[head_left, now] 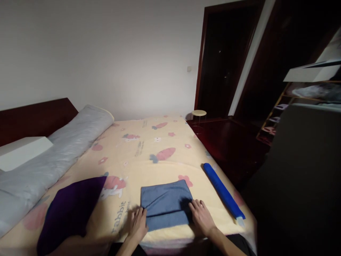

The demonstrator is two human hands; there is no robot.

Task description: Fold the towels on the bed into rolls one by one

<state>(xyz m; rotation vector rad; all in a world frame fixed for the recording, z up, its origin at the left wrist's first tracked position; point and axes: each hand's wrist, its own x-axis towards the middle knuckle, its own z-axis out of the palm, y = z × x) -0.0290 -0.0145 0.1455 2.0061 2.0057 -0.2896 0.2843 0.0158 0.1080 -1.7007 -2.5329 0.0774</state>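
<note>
A grey-blue cloth (169, 197) lies on the bed in front of me, its near edge turned back in a flat band and a diagonal crease crossing its left part. My left hand (138, 222) is closed on the left edge, by the end of that band. At the right edge my right hand (201, 217) is also closed, fingers curled onto the cloth; the fingertips are partly in shadow. Left of the hands a dark purple cloth (73, 209) is spread out. To the right lies a long blue roll (223, 190) with a white piece at its near end.
The bed has a yellow sheet (149, 140) printed with carrots and rabbits. A long grey pillow (77, 137) and a white box (25, 151) are by the dark headboard (39, 113). Beyond the bed stand a round stool (199, 113) and, at right, a shelf rack (277, 103).
</note>
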